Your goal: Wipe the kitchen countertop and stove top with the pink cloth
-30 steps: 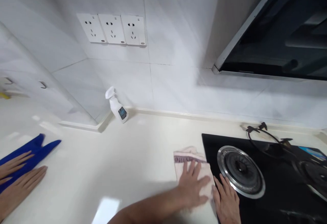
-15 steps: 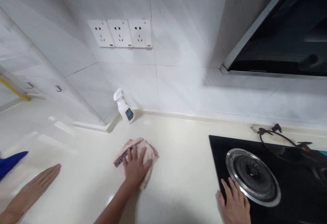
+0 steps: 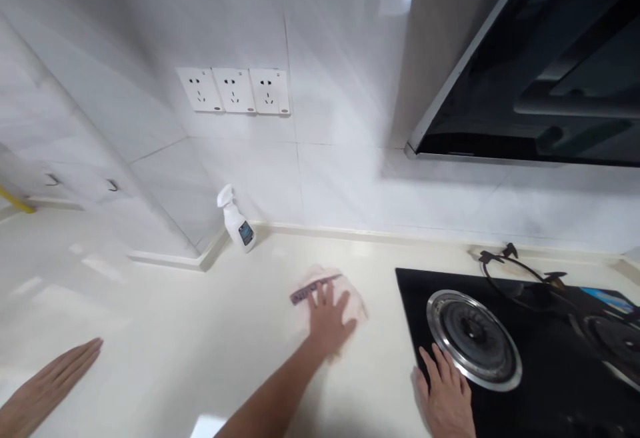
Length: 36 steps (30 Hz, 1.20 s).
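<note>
Near the middle of the counter, my left hand (image 3: 327, 321) lies palm down with spread fingers on a pale pink cloth (image 3: 347, 291) with a purple lettered band. The cloth is blurred by motion. My right hand (image 3: 445, 388) rests open at the left edge of a black gas stove (image 3: 413, 298), with its fingertips beside the round metal burner (image 3: 473, 338). A white spray bottle (image 3: 237, 225) with a dark label stands against the back corner, beyond the cloth.
Another person's hand (image 3: 57, 378) lies flat on the cream counter (image 3: 165, 338) at left. A dark pot-stand ring (image 3: 517, 265) leans at the stove's back. The black range hood (image 3: 505, 111) overhangs the right side. Three sockets (image 3: 233, 90) sit on the tiled wall.
My left hand has slid the cloth to the right across the counter. My right hand stays by the burner. A blue item at the left edge has gone from view as the view shifted.
</note>
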Motion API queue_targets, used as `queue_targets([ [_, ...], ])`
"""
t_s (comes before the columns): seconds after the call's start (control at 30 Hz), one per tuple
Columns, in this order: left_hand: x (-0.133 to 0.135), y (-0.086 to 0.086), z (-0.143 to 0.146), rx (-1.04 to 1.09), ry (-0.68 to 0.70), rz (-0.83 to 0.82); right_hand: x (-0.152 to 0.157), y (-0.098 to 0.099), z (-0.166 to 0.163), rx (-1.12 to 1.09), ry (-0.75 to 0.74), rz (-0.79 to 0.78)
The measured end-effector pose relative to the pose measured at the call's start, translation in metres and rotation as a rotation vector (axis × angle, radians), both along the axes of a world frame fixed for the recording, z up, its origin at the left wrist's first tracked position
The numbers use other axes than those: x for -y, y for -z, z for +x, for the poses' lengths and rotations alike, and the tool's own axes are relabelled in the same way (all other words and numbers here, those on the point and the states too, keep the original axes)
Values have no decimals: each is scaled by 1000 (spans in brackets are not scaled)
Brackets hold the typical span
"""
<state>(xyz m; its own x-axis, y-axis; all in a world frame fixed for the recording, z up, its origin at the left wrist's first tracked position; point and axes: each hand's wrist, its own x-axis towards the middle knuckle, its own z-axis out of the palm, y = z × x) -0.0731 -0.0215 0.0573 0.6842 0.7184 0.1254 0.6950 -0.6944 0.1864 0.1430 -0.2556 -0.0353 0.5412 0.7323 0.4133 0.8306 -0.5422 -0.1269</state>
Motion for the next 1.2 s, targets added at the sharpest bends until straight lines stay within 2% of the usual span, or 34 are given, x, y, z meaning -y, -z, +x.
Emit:
queue_targets([
  [0.1, 48, 18, 11, 30, 146, -16, 2, 5, 4, 24, -12, 7],
  [0.17, 76, 37, 2, 61, 303, -39, 3, 8, 6, 37, -31, 20],
  [0.27, 100, 66, -36, 81, 439, -56, 5, 9, 7, 24, -45, 31],
  [0.37, 98, 81, -91, 67, 372, -9, 4, 8, 6, 18, -37, 42],
  [0.47, 75, 73, -141, 29, 130, 62, 4, 6, 5, 23, -31, 49],
  [0.6, 15, 36, -183, -77, -352, 86, 4, 6, 5, 7, -31, 18],
  [0.7, -38, 8, -196, -145, -679, -11, 4, 6, 5, -9, -17, -16],
  [0.8, -75, -6, -198, -152, -860, -68, 3, 3, 3, -11, 2, -37],
  [0.87, -83, -7, -195, -154, -893, -54, 2, 1, 2, -9, 7, -44],
  [0.93, -80, -6, -191, -175, -880, -37, 2, -1, 2, -13, 8, -52],
  [1.03, -53, -1, -187, -213, -790, -5, 4, -1, 3, -29, 7, -71],
  [1.2, 33, 20, -183, -205, -582, 68, 5, 1, 3, -33, -2, -53],
])
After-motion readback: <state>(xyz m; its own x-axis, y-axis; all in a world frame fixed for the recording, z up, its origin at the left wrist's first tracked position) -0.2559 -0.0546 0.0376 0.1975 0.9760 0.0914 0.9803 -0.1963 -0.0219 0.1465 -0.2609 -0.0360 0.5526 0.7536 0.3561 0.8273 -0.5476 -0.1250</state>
